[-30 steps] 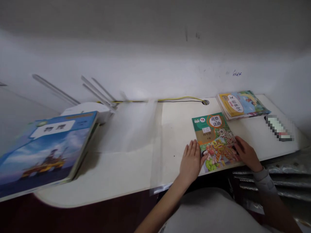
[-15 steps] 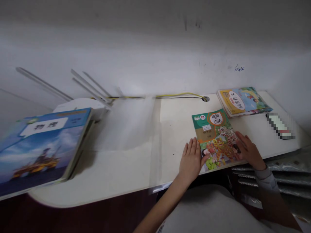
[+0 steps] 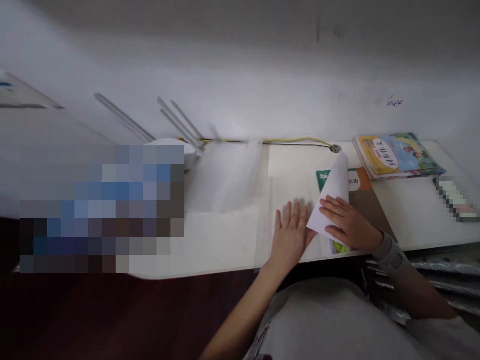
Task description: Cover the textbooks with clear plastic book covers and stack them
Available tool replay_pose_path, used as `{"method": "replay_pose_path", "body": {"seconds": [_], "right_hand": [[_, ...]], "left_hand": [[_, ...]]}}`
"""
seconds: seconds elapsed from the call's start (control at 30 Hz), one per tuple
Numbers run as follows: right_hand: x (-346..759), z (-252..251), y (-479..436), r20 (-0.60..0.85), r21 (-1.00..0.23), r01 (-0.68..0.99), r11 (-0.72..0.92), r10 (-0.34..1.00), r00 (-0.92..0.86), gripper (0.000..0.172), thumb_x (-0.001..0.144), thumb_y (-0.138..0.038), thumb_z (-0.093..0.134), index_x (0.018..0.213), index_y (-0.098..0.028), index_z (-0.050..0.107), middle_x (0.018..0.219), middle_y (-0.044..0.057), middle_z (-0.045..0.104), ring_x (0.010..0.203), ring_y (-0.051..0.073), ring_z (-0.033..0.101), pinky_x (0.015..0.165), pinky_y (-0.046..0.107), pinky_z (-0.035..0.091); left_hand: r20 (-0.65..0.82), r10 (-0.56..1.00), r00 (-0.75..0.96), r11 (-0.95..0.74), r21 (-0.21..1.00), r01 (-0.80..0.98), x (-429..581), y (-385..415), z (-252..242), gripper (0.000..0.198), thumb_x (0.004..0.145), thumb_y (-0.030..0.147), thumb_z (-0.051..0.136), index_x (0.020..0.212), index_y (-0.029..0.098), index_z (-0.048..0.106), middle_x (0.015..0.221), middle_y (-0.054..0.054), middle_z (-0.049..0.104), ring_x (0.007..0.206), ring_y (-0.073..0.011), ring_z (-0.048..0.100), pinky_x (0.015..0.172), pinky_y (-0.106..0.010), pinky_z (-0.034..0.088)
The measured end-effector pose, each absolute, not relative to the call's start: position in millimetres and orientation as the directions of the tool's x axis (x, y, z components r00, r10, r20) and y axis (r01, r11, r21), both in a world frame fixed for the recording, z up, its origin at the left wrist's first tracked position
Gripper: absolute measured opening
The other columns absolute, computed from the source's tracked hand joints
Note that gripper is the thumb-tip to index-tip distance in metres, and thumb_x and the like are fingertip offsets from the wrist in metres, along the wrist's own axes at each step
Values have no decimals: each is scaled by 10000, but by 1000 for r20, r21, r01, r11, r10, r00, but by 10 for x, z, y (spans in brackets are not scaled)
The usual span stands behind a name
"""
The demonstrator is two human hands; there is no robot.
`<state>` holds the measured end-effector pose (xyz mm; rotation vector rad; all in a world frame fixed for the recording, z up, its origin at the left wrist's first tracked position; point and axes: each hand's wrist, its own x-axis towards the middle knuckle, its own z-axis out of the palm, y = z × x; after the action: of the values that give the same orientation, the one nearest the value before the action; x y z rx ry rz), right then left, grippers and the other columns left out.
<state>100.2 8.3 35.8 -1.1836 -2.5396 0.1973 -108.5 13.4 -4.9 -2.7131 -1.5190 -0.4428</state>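
White, smooth, triangular paper flap (image 3: 335,175) beneath an outstretched right hand (image 3: 348,225); left hand (image 3: 290,241) splayed alongside.

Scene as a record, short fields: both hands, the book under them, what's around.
left hand: palm down, fingers spread, left of the book
right hand: flat on the curled cover
book: cover partly folded over, white underside showing
book stack: behind, to the right
phone: far right, pixelated
yellow cable: along the wall
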Motion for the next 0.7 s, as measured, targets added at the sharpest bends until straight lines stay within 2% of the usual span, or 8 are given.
{"method": "replay_pose_path", "body": {"seconds": [0.1, 0.3, 0.5, 0.7], "right_hand": [[926, 339, 85, 210, -197, 714, 671, 741, -638, 468, 880, -269, 475, 1318, -103, 476, 1382, 145, 474, 1340, 250, 336, 1111, 489, 270], [810, 326, 74, 194, -175, 704, 689, 725, -661, 458, 863, -244, 497, 1305, -124, 498, 1333, 137, 528, 1297, 254, 405, 1103, 504, 268], [501, 282, 82, 200, -136, 664, 735, 677, -709, 385, 877, -187, 443, 1234, -102, 560, 1261, 143, 587, 1245, 253, 464, 1103, 490, 275], [270, 229, 47, 217, -161, 663, 731, 682, -699, 391, 861, -116, 398, 1214, -113, 565, 1225, 127, 608, 1201, 223, 503, 1086, 441, 320]], "left_hand": [[191, 870, 455, -480, 117, 869, -1331, 158, -72, 600, 906, 496, 395, 1391, 142, 381, 1422, -142, 415, 1349, -371, 281, 1060, -598, 238], [179, 879, 443, -473, 198, 858, -1443, 165, -148, 548, 952, 455, 271, 1389, 145, 384, 1403, -114, 451, 1340, -310, 328, 1074, -545, 253], [220, 893, 392, -442, 264, 857, -1428, 157, -139, 541, 949, 407, 311, 1401, 113, 341, 1295, -141, 558, 1308, -281, 388, 1076, -493, 270], [197, 894, 403, -444, 264, 856, -1446, 143, -138, 590, 904, 367, 411, 1415, 97, 296, 1323, -151, 528, 1320, -293, 366, 1090, -494, 240]]}}
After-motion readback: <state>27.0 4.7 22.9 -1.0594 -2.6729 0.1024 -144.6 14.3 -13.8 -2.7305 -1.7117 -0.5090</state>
